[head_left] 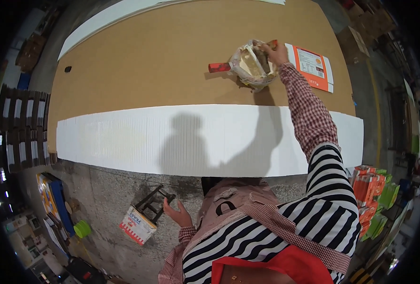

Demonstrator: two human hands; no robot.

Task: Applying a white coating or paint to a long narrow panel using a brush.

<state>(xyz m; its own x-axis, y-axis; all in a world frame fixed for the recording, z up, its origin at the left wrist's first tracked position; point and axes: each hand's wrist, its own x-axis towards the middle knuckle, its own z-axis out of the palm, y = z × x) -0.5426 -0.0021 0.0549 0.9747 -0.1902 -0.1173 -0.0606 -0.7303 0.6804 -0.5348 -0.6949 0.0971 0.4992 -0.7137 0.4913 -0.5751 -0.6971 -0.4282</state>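
The right hand point(276, 52), arm stretched far across the tabletop point(162, 52), is closed on the rim of a crumpled plastic-lined bag point(253, 66) holding a pale paste; how tightly the fingers pinch cannot be told. A red handle point(219, 67) juts from the bag's left side. The bag sits on the brown cardboard covering, just left of an orange-and-white flat carton point(314, 66). The left hand point(177, 214) hangs low with fingers loosely open, near a small black metal stool point(154, 204) on the concrete floor.

open plastic-lined tub point(253, 65) on cardboard point(162, 57)
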